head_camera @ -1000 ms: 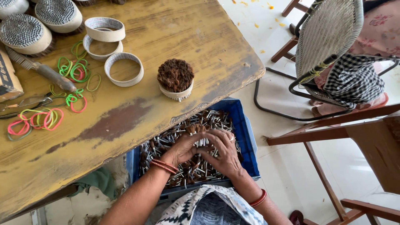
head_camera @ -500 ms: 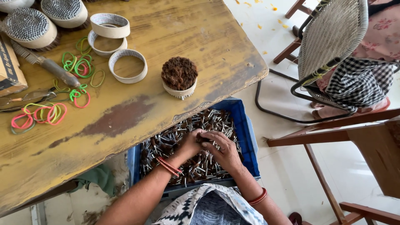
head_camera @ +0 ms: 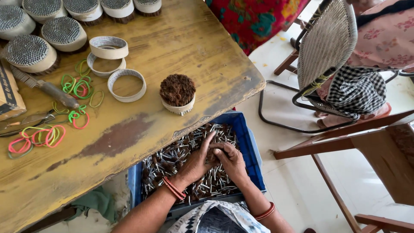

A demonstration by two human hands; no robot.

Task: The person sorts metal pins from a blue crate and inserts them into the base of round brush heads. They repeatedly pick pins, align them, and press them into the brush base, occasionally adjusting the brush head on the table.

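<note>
while the view is tilting up since before, both hands are staying in the blue crate point(head_camera: 248, 142).
left hand point(head_camera: 196, 164) and right hand point(head_camera: 233, 160) are curling together round a dark clump of small sticks point(head_camera: 214, 152) above the pile.

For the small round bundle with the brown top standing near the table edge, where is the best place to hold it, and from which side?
Take the brown-topped bundle by its pale band around the lower part, probably from above, fingers on opposite sides. It stands upright and apart from the empty rings, so its sides are free; the brown top looks loose and bristly, a poor place for a grip.
</note>
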